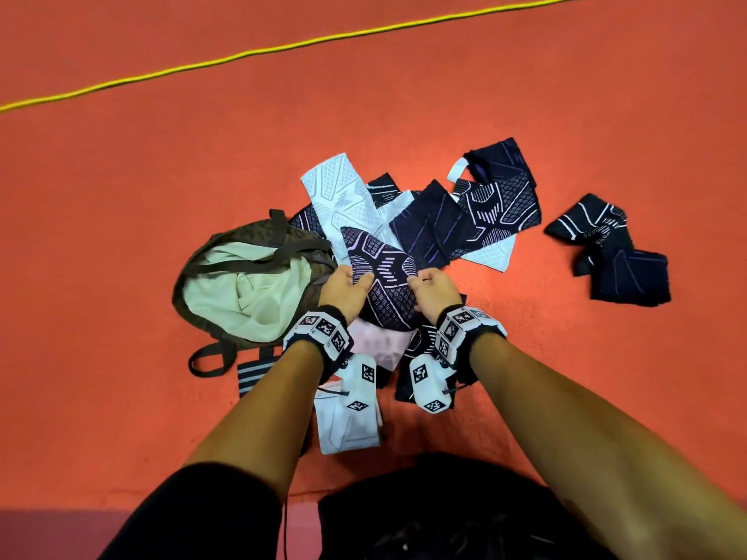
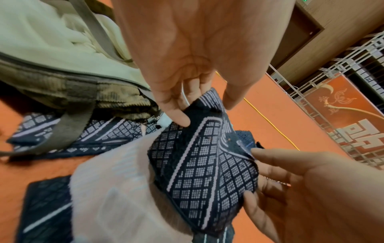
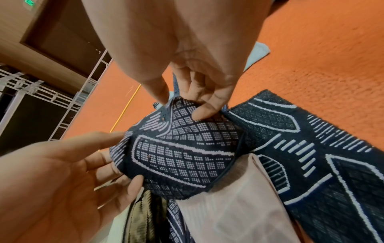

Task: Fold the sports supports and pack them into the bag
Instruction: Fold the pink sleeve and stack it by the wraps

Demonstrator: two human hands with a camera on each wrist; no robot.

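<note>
Head view showed both hands over a heap of knitted supports on the orange floor. The left hand (image 1: 345, 291) and the right hand (image 1: 433, 292) each pinched one side edge of a dark patterned support (image 1: 382, 272), held between them just above the heap. Its long axis ran away from the person, the far end toward the pile of loose supports (image 1: 436, 220) and the near end dropping between the wrists. The open bag (image 1: 242, 284), brown outside and pale inside, lay just to the left, its mouth touching the left hand's side; the left hand was plainly the nearer one to it. A folded dark pair (image 1: 614, 252) lay well apart to the right. A yellow cord (image 1: 283, 46) crossed the floor beyond.

Left wrist view showed the left thumb and fingers closed on the cloth's upper edge, with the bag's zipped rim (image 2: 68, 78) just beside them. The right hand's fingers (image 2: 276, 157) held the opposite edge. A pale support (image 2: 116, 184) lay under the dark one.

Right wrist view showed the right thumb and fingers nipping the dark support's edge (image 3: 185, 152), the cloth bulging between the two grips. Another dark support (image 3: 307, 156) lay flat on the floor alongside. I judged the fold as not yet finished, and the bag's place on the left as deciding which way the bundle must travel.
</note>
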